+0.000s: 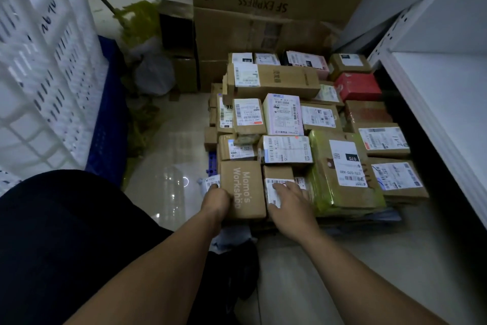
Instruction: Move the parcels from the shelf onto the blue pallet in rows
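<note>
Several parcels lie packed in rows on the blue pallet (211, 164), of which only a sliver shows at the left edge. My left hand (217, 202) grips the near left side of a brown box printed "Momo's Workshop" (243, 187) in the front row. My right hand (290, 199) lies with spread fingers on a small brown box with a white label (276, 179) right beside it. A green-wrapped parcel (340, 174) sits to the right of that. A long brown box (274, 80) lies on top of the stack further back.
A white shelf (445, 103) runs along the right, its visible board bare. Large SF Express cartons (263, 8) stand behind the pallet. White crates (39, 61) and a blue crate (108, 119) stand at left. Glossy floor lies between them and near my legs.
</note>
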